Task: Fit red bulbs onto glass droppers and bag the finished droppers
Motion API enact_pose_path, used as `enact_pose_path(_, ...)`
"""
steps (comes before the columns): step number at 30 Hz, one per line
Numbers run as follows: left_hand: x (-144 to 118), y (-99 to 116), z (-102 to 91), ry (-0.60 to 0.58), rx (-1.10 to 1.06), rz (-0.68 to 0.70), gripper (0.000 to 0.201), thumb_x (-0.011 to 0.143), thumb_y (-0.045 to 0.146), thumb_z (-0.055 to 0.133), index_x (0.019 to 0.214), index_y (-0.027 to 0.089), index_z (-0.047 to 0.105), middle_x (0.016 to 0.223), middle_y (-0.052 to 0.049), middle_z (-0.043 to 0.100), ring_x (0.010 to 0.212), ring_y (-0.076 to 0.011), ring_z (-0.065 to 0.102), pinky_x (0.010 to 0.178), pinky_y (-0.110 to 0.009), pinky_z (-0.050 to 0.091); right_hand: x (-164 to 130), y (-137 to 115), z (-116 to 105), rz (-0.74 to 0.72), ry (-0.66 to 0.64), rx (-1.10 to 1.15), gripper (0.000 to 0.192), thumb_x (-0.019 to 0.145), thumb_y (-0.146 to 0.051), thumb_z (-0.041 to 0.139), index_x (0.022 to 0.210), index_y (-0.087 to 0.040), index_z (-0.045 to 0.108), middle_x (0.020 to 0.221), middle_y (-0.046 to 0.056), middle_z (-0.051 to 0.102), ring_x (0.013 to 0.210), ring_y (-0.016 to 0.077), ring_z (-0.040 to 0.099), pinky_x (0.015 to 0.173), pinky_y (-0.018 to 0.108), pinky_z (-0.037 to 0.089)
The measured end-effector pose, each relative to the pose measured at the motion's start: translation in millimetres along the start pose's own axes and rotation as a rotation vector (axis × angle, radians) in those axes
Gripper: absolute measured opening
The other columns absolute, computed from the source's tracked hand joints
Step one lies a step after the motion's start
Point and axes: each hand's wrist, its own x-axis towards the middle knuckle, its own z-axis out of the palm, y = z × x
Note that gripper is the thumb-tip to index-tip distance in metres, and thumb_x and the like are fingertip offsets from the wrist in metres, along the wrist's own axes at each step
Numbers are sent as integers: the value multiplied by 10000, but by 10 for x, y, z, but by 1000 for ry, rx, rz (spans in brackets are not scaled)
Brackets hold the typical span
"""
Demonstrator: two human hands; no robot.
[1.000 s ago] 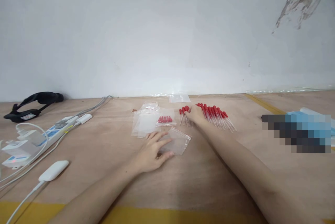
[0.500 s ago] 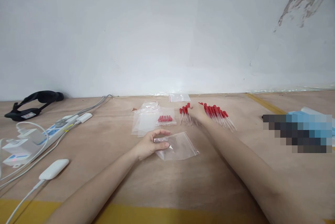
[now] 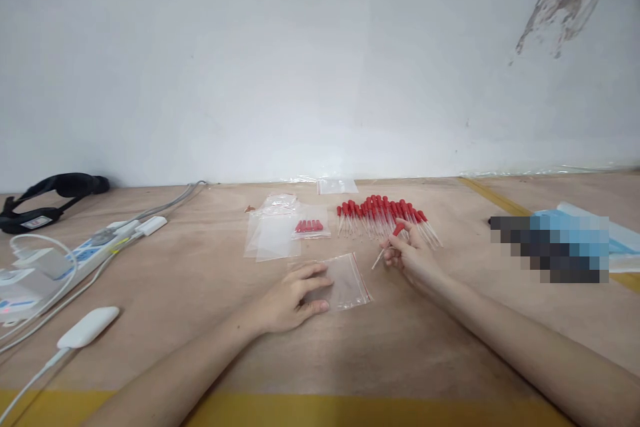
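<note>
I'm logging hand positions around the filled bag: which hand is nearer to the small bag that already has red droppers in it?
Left. The left hand lies on an empty bag just in front of the filled bag; the right hand, holding a dropper, is farther off to its right.

Both forearms are bare all the way from the near edge of the view up to the fingers: no sleeves, cuffs or gloves. The left hand [image 3: 293, 294] and the right hand [image 3: 415, 260] carry no visible ring, watch or band at the wrists behind the fingers. The nails look short and unpainted.
</note>
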Motion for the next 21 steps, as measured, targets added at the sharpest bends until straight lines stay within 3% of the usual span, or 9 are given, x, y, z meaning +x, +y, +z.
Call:
enact_pose_path(11,335,41,-18,-47,-35,56,526,805,361,513,1288,214,365,1302,-85,427,1199,-229,375,993,-400,299,-71,61,31,164,5,83,213,741,-202,546,827,-222,353,597,-35,575,551,134,618,570,279,514)
enact_pose_path(13,373,55,-12,-42,-49,60,529,816,363,494,1299,209,342,1291,-82,440,1184,-228,390,996,-407,290,-80,35,-15,207,-71,103,165,737,-227,560,791,-199,407,629,-17,582,570,123,614,576,263,506)
enact_pose_path(16,384,58,28,-48,-68,52,546,841,390,442,1329,206,281,1321,-84,404,1204,-241,364,1018,-441,238,-100,-15,-88,205,-283,34,200,687,-259,633,764,-172,470,658,-20,584,505,67,557,489,190,449)
enact_pose_path(19,366,38,91,-31,-74,57,695,770,486,513,1343,195,247,1352,-96,356,1244,-283,295,1032,-477,185,-122,-53,-128,189,-512,-106,237,686,-318,642,800,-173,493,571,-51,549,430,49,494,407,164,371)
enact_pose_path(21,354,20,136,-1,-74,78,777,713,518,568,1342,192,249,1353,-101,353,1249,-296,279,1036,-486,167,-134,-61,-124,207,-593,-149,267,704,-369,618,840,-180,486,549,-54,545,429,64,508,406,175,375)
